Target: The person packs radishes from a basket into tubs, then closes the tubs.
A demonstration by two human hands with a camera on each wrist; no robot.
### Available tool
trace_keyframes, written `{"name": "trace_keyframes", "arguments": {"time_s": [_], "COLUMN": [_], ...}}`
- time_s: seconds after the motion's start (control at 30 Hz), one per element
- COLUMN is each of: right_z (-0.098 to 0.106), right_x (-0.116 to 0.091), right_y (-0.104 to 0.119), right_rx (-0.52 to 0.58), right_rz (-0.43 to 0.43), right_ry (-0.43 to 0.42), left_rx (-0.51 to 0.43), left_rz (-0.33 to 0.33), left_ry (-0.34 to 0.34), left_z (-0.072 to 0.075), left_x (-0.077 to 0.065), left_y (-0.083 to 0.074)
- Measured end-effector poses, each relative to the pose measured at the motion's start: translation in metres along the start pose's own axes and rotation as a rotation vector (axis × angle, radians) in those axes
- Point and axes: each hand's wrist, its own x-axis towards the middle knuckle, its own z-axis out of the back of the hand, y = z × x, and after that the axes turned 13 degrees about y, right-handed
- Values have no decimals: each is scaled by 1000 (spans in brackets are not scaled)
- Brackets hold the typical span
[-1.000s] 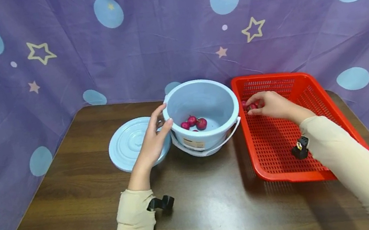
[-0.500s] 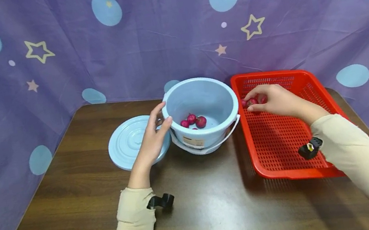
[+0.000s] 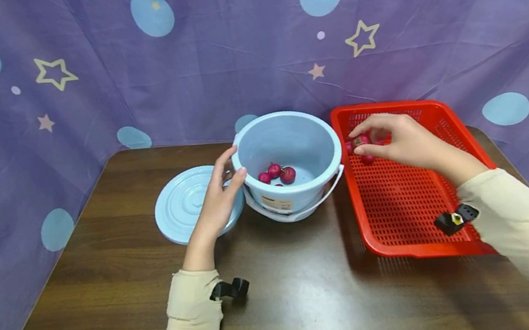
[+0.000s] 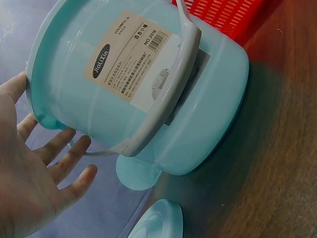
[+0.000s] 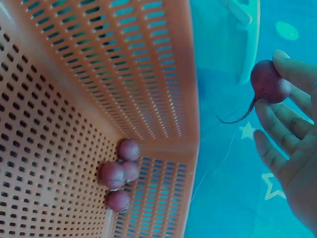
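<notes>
In the head view a pale blue bucket [image 3: 308,194] stands upright at the table's back, with several red radishes [image 3: 288,175] on its floor. My left hand [image 3: 216,205] rests against the bucket's left rim, fingers spread and fairly straight. At the right is a red perforated basket [image 3: 365,218]. My right hand [image 3: 404,138] is over its back left corner. Between thumb and fingers it pinches a round radish [image 5: 270,82], whose thin root hangs down in the right wrist view. Below, several other radishes [image 5: 112,174] lie together in the basket's corner.
A round pale blue lid [image 3: 174,209] lies on the wooden table [image 3: 84,312] left of the bucket, partly behind the left hand. The bucket's white handle [image 3: 325,197] hangs down at its front. A purple patterned curtain [image 3: 244,45] hangs close behind the table.
My right hand has risen slightly and shifted right, lifting a radish from the group in the basket; more radishes show beneath it. The left hand has stayed at the bucket's rim.
</notes>
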Motion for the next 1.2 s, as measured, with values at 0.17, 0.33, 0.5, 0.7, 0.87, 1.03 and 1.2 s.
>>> {"name": "trace_keyframes", "arguments": {"time_s": [0.17, 0.33, 0.5, 0.7, 0.87, 1.03, 1.2], "right_z": [1, 1, 2, 2, 0, -4, -8], "right_x": [-2, -2, 0, 6, 13, 23, 34], "right_y": [9, 17, 26, 38, 46, 52, 58], "right_rx": [-4, -10, 21, 94, 151, 156, 162], "right_rz": [77, 147, 190, 219, 233, 231, 255], "right_ry": [-28, -47, -55, -52, -33, -24, -21], "left_rx": [-2, -2, -6, -5, -2, -4, -7], "left_rz": [8, 4, -2, -9, -5, -8, -7], "left_ry": [-3, -1, 0, -8, -14, -9, -8], "left_z": [0, 0, 0, -1, -1, -1, -1], "left_x": [-1, 0, 0, -1, -1, -1, -1], "left_y": [0, 0, 0, 0, 2, 1, 1]}}
